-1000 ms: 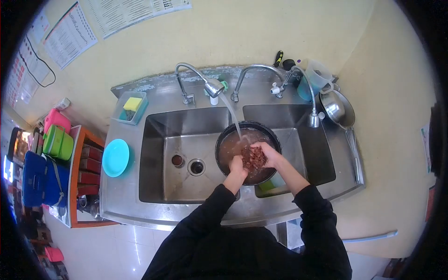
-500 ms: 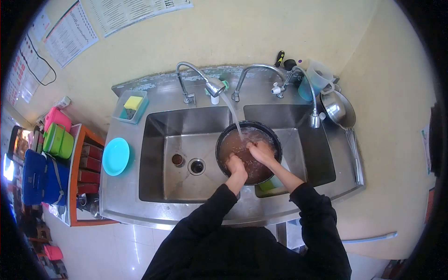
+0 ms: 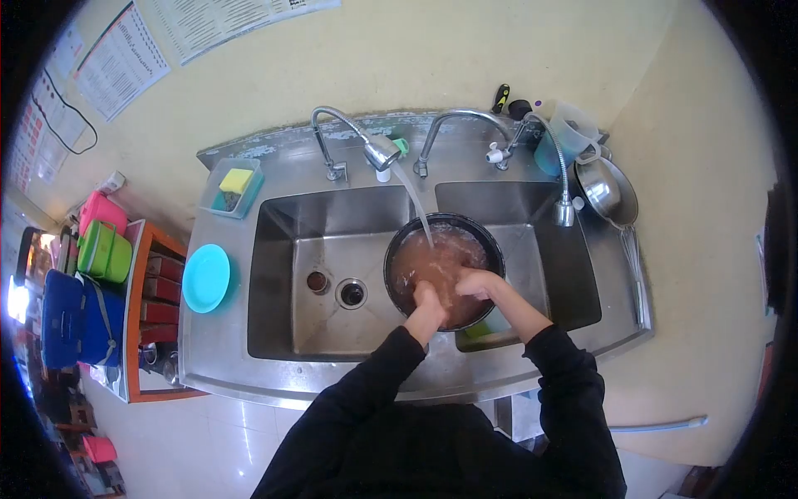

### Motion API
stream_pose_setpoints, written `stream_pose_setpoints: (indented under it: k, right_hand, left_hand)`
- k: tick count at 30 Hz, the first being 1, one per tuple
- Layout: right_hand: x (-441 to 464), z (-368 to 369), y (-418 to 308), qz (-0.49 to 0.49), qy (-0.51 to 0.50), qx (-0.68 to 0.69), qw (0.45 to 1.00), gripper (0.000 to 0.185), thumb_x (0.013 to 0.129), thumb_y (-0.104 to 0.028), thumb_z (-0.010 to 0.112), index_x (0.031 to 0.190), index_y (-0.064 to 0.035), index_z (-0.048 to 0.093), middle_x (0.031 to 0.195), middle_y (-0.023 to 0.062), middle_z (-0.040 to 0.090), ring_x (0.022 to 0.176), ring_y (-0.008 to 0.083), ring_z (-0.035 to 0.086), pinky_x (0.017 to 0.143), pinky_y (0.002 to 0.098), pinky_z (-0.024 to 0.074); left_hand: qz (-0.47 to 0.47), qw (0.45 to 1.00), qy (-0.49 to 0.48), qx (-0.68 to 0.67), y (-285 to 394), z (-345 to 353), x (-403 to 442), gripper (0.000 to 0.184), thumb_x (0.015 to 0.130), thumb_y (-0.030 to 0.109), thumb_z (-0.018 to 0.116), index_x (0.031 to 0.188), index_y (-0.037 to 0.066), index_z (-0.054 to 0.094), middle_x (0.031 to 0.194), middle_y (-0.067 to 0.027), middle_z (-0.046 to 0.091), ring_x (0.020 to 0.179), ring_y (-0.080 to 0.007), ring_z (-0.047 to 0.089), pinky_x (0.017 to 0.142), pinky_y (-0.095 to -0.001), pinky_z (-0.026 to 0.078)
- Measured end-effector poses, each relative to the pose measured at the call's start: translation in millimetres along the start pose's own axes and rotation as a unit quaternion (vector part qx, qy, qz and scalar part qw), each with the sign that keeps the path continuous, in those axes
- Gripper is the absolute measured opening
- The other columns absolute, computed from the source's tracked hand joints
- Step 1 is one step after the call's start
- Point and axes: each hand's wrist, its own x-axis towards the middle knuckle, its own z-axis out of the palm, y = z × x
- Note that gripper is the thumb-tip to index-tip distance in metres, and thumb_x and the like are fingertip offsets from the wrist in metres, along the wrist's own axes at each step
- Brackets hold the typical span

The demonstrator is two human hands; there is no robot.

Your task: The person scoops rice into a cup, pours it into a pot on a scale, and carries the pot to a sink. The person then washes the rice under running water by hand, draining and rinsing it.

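Observation:
A round black basin (image 3: 501,279) rests over the divider of the double sink, full of cloudy reddish-brown water (image 3: 424,262). Water streams into it from the left faucet (image 3: 382,153). Both my hands are dipped in this water. My left hand (image 3: 429,301) is at the near side of the basin, its fingers under the surface. To the right, my right hand (image 3: 475,284) reaches in from the rim, fingertips also sunk. The murky water hides the fingers and anything they may touch.
The left sink bowl (image 3: 320,333) has a drain and a small brown round piece (image 3: 317,282). A turquoise plate (image 3: 206,279) and a tub with a sponge (image 3: 235,181) stand left. Metal pots (image 3: 598,187), a whisk (image 3: 636,274) and a pitcher (image 3: 565,145) are at right.
My right hand has moved down toward the near side of the basin, and my left hand slightly right. Their fingers are deeper, and the water looks cloudier and more stirred.

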Motion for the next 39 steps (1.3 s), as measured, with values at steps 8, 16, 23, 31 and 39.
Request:
stream_pose_setpoints:
  k: [8,16,23,31,39]
  right_hand:
    - [-5,16,-17,-0.074,0.111,0.197,0.971,0.030,0.073,-0.010,0.055,0.100,0.0011,0.061,0.071,0.0109,0.061,0.070,0.0230,0.060,0.058,0.0329,0.0483]
    - [-33,15,-45,-0.019,0.320,-0.093,0.943,0.043,0.071,-0.032,0.062,0.096,0.0032,0.058,0.079,0.0224,0.061,0.083,0.0396,0.059,0.082,0.0461,0.0444]
    - [30,13,-22,-0.139,0.449,-0.177,0.865,0.056,0.069,-0.032,0.065,0.115,-0.0044,0.050,0.106,0.0231,0.057,0.100,0.0327,0.056,0.090,0.0405,0.0414]
    - [36,-2,-45,-0.228,0.114,0.141,0.957,0.038,0.078,-0.017,0.060,0.114,-0.0039,0.056,0.103,0.0125,0.062,0.095,0.0189,0.057,0.084,0.0308,0.0449]
    - [31,3,-39,-0.133,0.096,0.229,0.960,0.034,0.077,-0.013,0.060,0.108,-0.0001,0.058,0.094,0.0118,0.063,0.083,0.0173,0.059,0.069,0.0309,0.0459]
  left_hand:
    - [-0.015,0.998,-0.031,0.052,0,-2,17,0.040,0.090,0.033,0.039,0.118,0.007,0.050,0.112,-0.0126,0.055,0.097,-0.0283,0.056,0.079,-0.0455,0.048]
    - [0.217,0.971,0.020,0.101,3,11,-50,0.046,0.082,0.013,0.047,0.128,0.008,0.039,0.117,-0.0129,0.050,0.103,-0.0275,0.052,0.087,-0.0421,0.045]
    - [0.160,0.979,0.095,0.080,17,4,6,0.042,0.087,0.020,0.037,0.126,0.004,0.038,0.118,-0.0146,0.049,0.103,-0.0304,0.052,0.087,-0.0463,0.044]
    - [0.104,0.994,0.006,0.042,34,9,47,0.043,0.090,0.032,0.031,0.117,0.005,0.051,0.115,-0.0126,0.054,0.105,-0.0275,0.053,0.087,-0.0425,0.045]
    - [0.065,0.996,-0.026,0.057,49,35,2,0.040,0.088,0.034,0.033,0.105,0.007,0.057,0.103,-0.0112,0.060,0.094,-0.0295,0.057,0.084,-0.0491,0.044]
